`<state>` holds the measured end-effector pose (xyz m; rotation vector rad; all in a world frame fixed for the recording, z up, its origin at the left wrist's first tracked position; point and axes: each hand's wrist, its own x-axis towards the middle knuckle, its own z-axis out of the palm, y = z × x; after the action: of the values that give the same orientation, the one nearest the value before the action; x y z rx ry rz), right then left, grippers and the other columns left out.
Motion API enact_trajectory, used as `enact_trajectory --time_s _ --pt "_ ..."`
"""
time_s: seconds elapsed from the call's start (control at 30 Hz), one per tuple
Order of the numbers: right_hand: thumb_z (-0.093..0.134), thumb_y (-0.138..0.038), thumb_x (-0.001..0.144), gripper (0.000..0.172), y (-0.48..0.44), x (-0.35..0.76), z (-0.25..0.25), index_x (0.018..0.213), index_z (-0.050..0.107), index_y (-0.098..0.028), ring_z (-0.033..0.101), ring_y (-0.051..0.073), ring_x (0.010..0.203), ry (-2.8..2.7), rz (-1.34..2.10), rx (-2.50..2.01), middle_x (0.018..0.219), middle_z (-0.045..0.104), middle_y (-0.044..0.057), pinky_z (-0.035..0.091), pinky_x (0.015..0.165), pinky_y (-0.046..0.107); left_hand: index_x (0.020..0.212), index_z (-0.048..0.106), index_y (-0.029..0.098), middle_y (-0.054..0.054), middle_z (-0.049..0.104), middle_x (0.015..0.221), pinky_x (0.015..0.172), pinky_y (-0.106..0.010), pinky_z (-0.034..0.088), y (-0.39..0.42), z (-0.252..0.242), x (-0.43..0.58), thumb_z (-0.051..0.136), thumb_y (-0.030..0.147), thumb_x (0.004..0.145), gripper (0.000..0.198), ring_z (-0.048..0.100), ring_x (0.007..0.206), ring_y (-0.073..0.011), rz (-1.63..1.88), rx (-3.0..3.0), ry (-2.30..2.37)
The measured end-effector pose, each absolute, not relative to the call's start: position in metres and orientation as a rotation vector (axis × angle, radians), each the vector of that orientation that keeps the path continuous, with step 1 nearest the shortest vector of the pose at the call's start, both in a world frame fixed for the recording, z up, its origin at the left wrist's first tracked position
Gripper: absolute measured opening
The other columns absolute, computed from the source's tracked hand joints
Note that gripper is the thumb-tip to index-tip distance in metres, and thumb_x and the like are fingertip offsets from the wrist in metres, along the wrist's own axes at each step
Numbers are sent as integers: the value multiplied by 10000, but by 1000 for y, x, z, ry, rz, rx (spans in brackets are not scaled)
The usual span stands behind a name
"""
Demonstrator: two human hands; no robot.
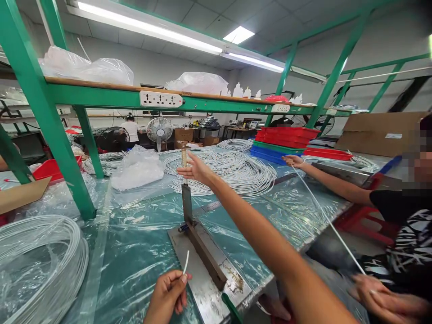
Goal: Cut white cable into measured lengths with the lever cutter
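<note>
My left hand pinches a short white cable end between thumb and fingers, low over the front of the metal base plate. On that plate stands a hand-lever bench tool with a long steel bar, a small spring and a raised lever. My right hand reaches out to the lever's worn upright handle. Its fingers are stretched and lie against or just beside the handle, not wrapped round it; exact contact cannot be made out.
Big white cable coils cover the table's middle, another coil lies front left. A plastic bag sits behind the tool. Green posts carry a shelf. At right, a co-worker's hands stretch a white cable near stacked trays.
</note>
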<state>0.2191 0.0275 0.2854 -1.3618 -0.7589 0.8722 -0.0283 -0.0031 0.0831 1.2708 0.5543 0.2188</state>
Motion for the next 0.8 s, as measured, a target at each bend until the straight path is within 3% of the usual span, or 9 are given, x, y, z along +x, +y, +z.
enact_trajectory --time_s 0.13,0.27,0.33,0.4,0.47,0.53,0.67,0.73,0.8 --pt "443 -520 846 681 76 220 268 1370 292 -112 626 215 920 -731 815 -1433 1067 634 174 437 868 387 796 677 102 22 521 467 435 -197 328 2 85 -30 649 696 557 641 424 406 -71 330 1249 581" --pt "611 -335 775 567 65 186 250 1290 407 -215 601 156 918 -735 591 -1398 1012 646 59 429 870 310 797 705 135 -34 640 648 574 -234 435 18 103 -44 710 634 536 563 579 639 -155 523 1155 692" --pt "587 -339 787 436 36 154 232 1196 490 -224 608 119 747 -791 512 -1325 830 650 2 466 747 247 821 708 181 -46 689 814 757 -261 459 29 118 -53 752 605 495 537 596 904 -209 644 1052 757" --pt "540 -414 804 332 0 117 205 1033 574 -176 527 100 479 -921 593 -1257 592 575 -31 454 530 221 827 708 231 -27 688 957 962 -287 372 36 133 -60 790 584 435 534 497 1137 -221 767 953 790" --pt "552 -471 785 355 -34 80 173 932 599 -151 473 91 397 -1041 856 -1295 506 526 -36 407 420 198 818 712 257 -12 666 1046 1063 -305 263 36 145 -63 810 569 395 535 400 1243 -222 846 911 782" --pt "542 -467 799 362 -58 48 142 996 589 -166 466 73 407 -1125 951 -1385 575 551 -23 379 396 170 823 720 253 -21 629 1129 1074 -311 253 28 150 -60 805 563 422 515 365 1271 -235 827 953 739" --pt "555 -517 781 393 -73 14 106 906 609 -149 469 62 441 -1163 789 -1460 594 534 -13 333 384 136 851 732 214 -43 469 1330 935 -263 414 2 147 -50 728 564 577 445 435 1212 -273 715 1163 651" --pt "504 -602 773 480 -74 15 105 824 592 -133 462 59 411 -1030 787 -1375 576 519 -12 343 372 142 918 724 209 -60 479 1315 872 -258 451 -7 141 -49 702 559 612 465 491 1147 -276 706 1277 608" --pt "459 -654 766 526 -78 31 113 772 554 -137 460 62 368 -850 813 -1256 553 510 -20 356 358 159 1091 659 220 -82 587 1172 827 -261 464 -9 137 -52 674 553 644 558 555 1042 -253 657 1423 559"
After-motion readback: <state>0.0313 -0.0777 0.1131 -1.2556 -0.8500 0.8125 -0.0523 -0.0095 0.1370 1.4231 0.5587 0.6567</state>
